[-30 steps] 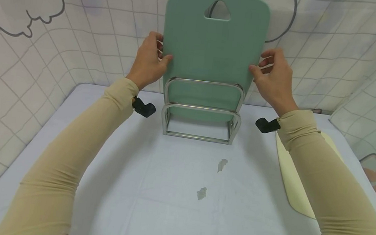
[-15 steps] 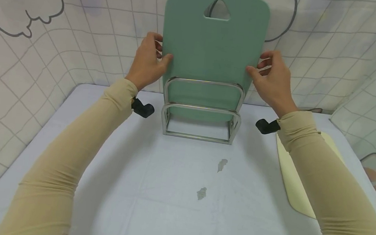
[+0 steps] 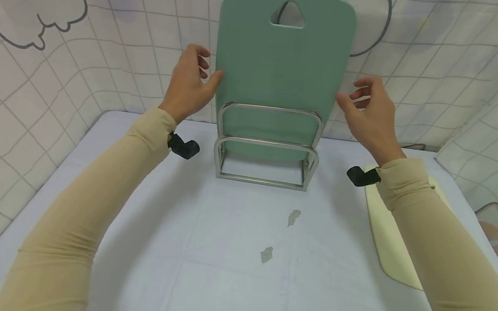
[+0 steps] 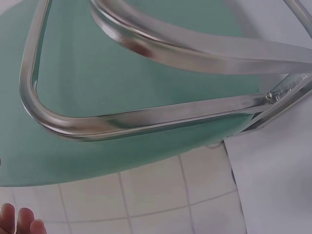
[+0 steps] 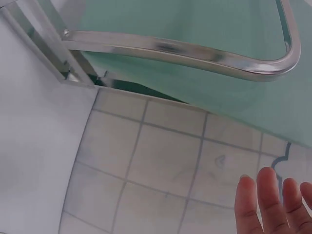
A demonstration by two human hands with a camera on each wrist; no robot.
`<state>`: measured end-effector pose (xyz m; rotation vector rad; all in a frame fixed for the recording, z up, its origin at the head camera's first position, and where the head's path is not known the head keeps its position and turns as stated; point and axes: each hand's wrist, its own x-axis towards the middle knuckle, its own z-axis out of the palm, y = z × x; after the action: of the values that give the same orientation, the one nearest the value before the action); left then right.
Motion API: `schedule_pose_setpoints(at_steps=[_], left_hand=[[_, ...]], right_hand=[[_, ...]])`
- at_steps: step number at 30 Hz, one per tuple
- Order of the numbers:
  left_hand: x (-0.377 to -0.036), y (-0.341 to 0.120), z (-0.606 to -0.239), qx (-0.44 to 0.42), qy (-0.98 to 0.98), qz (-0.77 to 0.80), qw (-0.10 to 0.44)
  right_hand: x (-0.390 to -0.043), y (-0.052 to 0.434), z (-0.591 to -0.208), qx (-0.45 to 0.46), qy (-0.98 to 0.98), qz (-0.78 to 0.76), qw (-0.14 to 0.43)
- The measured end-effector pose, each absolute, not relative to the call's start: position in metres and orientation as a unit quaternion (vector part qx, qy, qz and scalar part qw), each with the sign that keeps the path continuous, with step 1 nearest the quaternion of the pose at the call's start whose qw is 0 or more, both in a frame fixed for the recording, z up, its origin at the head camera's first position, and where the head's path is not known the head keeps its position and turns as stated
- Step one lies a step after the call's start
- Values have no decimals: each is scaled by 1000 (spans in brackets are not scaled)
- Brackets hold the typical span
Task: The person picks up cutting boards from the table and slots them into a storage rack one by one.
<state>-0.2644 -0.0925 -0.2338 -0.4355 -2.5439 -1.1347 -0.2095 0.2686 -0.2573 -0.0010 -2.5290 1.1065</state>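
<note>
A green cutting board [image 3: 284,60] with a handle hole near its top stands upright in a chrome wire rack [image 3: 268,142]. My left hand [image 3: 188,83] is beside the board's left edge, its thumb tip overlapping that edge in the head view and the fingers loosely bent. On the other side my right hand [image 3: 370,116] hovers just off the right edge, fingers relaxed and holding nothing. Its fingers [image 5: 265,200] show apart from the board in the right wrist view. In the left wrist view a few fingertips [image 4: 24,219] appear below the board's edge.
A pale yellow board or mat [image 3: 388,237] lies on the white tabletop [image 3: 203,270] at the right, partly under the right sleeve [image 3: 427,250]. Behind and at both sides hangs a grid-patterned curtain [image 3: 130,41] with cartoon animals. Two grey patches mark the table cover.
Both hands have let go of the board's edges and moved outward, the right also slightly lower. The board and the rack have stayed in place.
</note>
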Motion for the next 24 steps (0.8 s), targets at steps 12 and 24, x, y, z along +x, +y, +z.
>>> schedule_pose_setpoints(at_steps=[12, 24], left_hand=[[-256, -91, -243, -153, -882, -413, 167], [-248, -89, -249, -153, -868, -438, 177]], right_hand=[[-192, 284, -272, -8, -905, 382, 190], [-179, 300, -291, -40, -901, 393, 178]])
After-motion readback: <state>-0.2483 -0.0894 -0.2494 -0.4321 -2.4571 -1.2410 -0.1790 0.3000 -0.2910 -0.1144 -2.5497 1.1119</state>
